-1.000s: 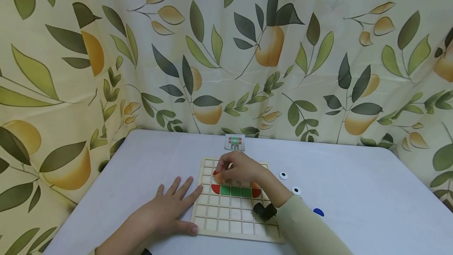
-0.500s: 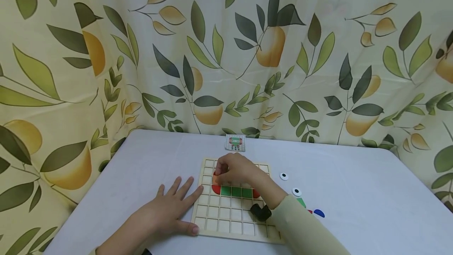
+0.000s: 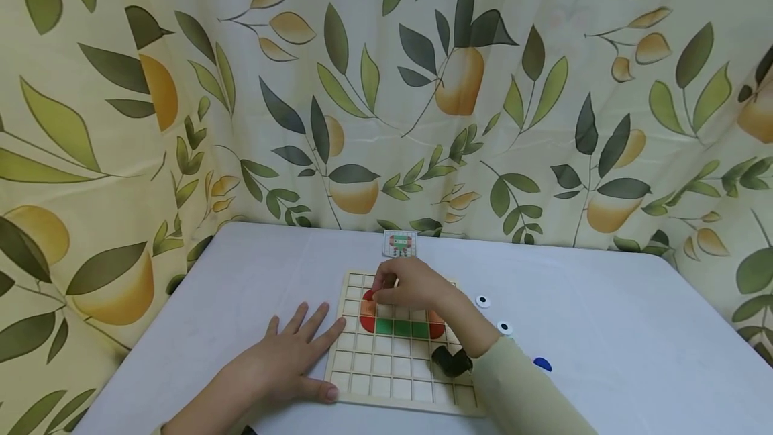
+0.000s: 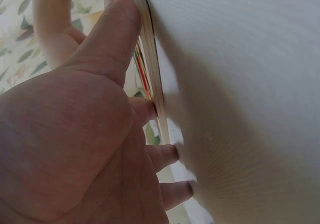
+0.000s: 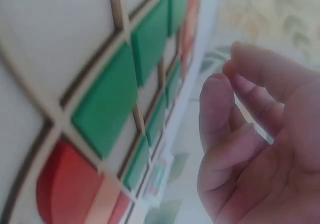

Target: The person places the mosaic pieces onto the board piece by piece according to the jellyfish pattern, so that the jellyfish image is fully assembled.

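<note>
My left hand lies with spread fingers beside the wooden grid board; thumb and index finger touch its left edge, and the other fingertips rest on the table in the left wrist view. Over the board's far part, my right hand hovers with fingers loosely bent and nothing visible between the fingertips. Just below them sits an orange piece between red curved pieces, the front one beginning a row of green squares. A second green row shows in the right wrist view. Opposite lies another red piece.
Two white discs with black dots, one behind the other, lie right of the board. Nearer is a blue half-round piece, close to the right sleeve. A pattern card lies behind the board, before a leaf-print curtain.
The orange piece, first tilted at my right fingertips, now lies in the grid at the left between the red pieces. My right fingers have come off it. My left hand stays still.
</note>
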The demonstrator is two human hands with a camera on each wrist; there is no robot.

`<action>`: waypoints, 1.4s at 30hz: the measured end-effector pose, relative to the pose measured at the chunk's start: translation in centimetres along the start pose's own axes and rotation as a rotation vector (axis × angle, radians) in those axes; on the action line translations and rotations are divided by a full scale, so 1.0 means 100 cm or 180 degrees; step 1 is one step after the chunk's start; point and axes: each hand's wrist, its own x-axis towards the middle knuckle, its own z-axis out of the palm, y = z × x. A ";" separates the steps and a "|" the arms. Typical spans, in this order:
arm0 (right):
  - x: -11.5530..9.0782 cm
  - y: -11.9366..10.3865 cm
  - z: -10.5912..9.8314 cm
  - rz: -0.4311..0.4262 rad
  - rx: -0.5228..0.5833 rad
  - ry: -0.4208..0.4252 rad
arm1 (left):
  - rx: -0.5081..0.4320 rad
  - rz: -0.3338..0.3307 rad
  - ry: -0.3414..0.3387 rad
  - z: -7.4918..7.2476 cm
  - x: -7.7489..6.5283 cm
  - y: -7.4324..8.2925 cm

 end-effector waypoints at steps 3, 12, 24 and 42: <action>-0.008 0.004 -0.008 0.0028 0.0124 0.0085 | 0.0006 0.0000 -0.0007 0.000 0.001 0.000; -0.030 0.023 -0.019 0.0097 0.0426 0.0289 | 0.0024 -0.0038 -0.0014 0.002 0.000 0.001; -0.052 0.039 -0.054 0.0337 0.0708 0.0468 | 0.0032 0.0005 0.0086 0.003 -0.002 -0.001; -0.068 0.075 -0.075 0.0901 0.0660 0.0089 | 0.0007 -0.0029 0.0020 0.004 0.001 -0.001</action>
